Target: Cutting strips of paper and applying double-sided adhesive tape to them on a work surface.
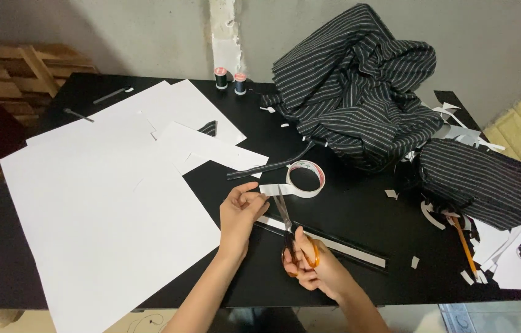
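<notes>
1. Black tabletop (359,209) against a plain grey wall was where I worked, littered with paper scraps.
2. At the middle of it, the free end of the tape (271,189) was drawn out from the white tape roll (305,179), which lay flat just beyond; I kept the strip taut so that the blades could meet it cleanly.
3. My left hand (240,213) pinched that strip between thumb and fingertips, the other fingers loosely curled.
4. My right hand (310,262) was closed around the orange handles of the scissors (286,219), the blades pointing away from me and parted at the strip beside the roll.
5. Under the scissors a long black ruler (340,246) lay slantwise, apparently left within easy reach.
6. Large white paper sheets (106,203) covered the left side.
7. Striped dark cloth (359,86) was heaped at the far right, with a folded piece nearer, a pencil (463,243) beside it and two thread spools (229,80) by the wall.
</notes>
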